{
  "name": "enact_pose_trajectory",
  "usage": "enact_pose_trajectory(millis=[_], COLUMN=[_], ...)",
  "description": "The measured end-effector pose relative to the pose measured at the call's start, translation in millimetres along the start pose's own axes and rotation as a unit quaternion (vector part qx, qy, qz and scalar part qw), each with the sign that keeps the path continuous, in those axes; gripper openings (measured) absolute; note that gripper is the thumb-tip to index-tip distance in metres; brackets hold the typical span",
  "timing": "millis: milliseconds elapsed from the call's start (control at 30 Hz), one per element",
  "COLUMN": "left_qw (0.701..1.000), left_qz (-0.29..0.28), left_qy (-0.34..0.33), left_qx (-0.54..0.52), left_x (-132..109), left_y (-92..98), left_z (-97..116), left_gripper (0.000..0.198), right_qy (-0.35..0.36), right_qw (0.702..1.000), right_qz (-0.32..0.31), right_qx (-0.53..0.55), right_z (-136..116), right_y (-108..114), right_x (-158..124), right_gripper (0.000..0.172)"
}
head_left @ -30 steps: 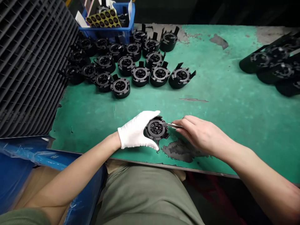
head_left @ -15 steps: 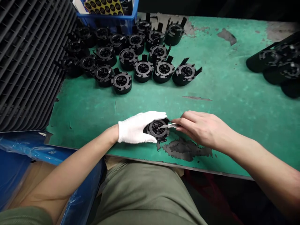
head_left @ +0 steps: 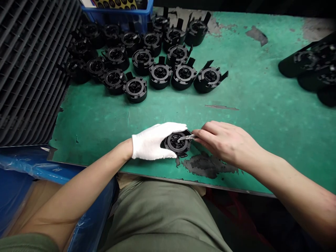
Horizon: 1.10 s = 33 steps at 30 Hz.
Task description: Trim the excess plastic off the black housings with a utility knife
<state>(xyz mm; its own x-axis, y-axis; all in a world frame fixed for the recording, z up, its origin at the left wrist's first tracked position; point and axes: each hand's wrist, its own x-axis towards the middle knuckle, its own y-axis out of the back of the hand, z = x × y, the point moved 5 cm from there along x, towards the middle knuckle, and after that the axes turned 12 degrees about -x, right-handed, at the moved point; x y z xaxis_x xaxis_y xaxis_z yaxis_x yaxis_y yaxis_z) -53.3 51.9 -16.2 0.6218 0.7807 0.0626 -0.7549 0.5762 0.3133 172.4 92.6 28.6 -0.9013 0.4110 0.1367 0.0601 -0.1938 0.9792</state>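
My left hand (head_left: 152,141), in a white glove, is wrapped round a round black plastic part (head_left: 175,143) that rests on the green table (head_left: 252,105) near its front edge. My bare right hand (head_left: 223,141) pinches metal tweezers (head_left: 187,137) whose tips reach into the middle of that part. The part's far side is hidden by my gloved fingers.
Several similar round black parts (head_left: 160,73) stand in rows at the back left. A blue bin (head_left: 123,10) with a yellow sheet sits behind them. A dark slatted panel (head_left: 31,70) lies at the left. More black parts (head_left: 312,66) lie at the right edge. Blue plastic (head_left: 26,168) hangs lower left.
The tweezers' tips have moved a little further in toward the part's middle. Both hands stay at the same spot; the view has tipped slightly downward.
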Motion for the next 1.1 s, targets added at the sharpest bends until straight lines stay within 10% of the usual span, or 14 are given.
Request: enact_pose_trajectory(millis=[1100], left_qw=[1.000], left_qz=[0.000], left_qy=[0.010], left_qx=[0.009], left_x=[0.0], left_y=[-0.2], left_z=[0.7], left_gripper=[0.090], right_qy=[-0.006], right_qw=[0.999], right_qz=[-0.035], right_qx=[0.027], right_z=[-7.4], right_y=[7.5], right_x=[-4.5], right_gripper=[0.030])
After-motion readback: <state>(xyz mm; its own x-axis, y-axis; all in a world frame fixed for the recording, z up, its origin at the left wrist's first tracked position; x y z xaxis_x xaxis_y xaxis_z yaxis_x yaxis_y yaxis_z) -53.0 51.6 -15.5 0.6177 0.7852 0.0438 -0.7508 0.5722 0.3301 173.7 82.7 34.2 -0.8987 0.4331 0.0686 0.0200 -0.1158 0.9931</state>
